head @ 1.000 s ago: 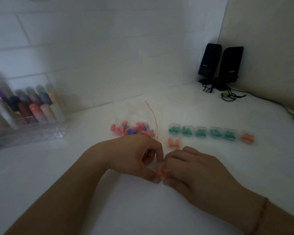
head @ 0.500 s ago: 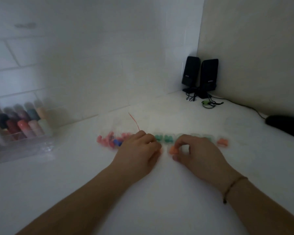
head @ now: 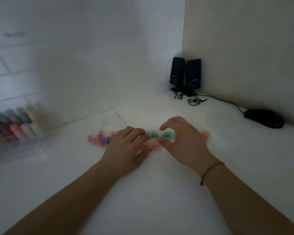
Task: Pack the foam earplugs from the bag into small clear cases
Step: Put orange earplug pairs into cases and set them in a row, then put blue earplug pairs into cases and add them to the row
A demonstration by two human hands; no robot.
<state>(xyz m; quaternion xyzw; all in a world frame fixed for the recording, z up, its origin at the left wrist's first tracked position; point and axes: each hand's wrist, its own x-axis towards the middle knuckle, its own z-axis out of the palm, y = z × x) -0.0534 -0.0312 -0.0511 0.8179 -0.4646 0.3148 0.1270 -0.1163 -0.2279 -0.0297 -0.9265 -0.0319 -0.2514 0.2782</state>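
Both hands are lying low on the white table [head: 143, 209], side by side. The left hand [head: 126, 148] is resting, fingers loosely bent, partly covering the clear bag [head: 107, 131] of pink and blue earplugs [head: 98, 139]. The blurred right hand [head: 185, 143] is curling over a row of clear cases [head: 153, 134] holding green plugs, an orange-filled case [head: 155, 144] showing between the hands. Two black speakers [head: 185, 75] are standing in the far corner, a black mouse [head: 265, 118] at far right, and a box of coloured bottles [head: 15, 126] at left.
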